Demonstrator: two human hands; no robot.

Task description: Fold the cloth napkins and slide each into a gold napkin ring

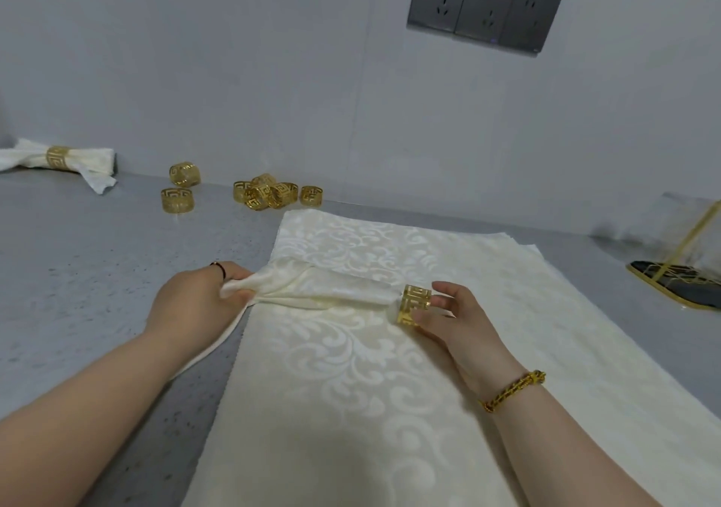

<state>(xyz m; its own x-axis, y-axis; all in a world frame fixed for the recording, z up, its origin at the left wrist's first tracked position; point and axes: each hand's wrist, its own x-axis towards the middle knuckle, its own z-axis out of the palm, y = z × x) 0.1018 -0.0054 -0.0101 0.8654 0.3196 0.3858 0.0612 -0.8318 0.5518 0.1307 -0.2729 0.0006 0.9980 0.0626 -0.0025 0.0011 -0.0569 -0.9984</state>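
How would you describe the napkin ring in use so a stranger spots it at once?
Find the stack of cream napkins on the counter. A gathered napkin lies across it, and the gold ring sits at its right end, pinched by the right hand. The other rings lie back by the wall.

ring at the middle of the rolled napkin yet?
No, the gold ring sits at the right tip of the rolled napkin, pinched by the right hand; the left hand grips the other end.

Grey speckled counter (97,272) has a stack of cream damask napkins (351,389) toward the front, loose gold rings (269,193) along the back edge, one ringed napkin (58,159) back-left, and a black-and-gold rack (679,280) at the right edge.
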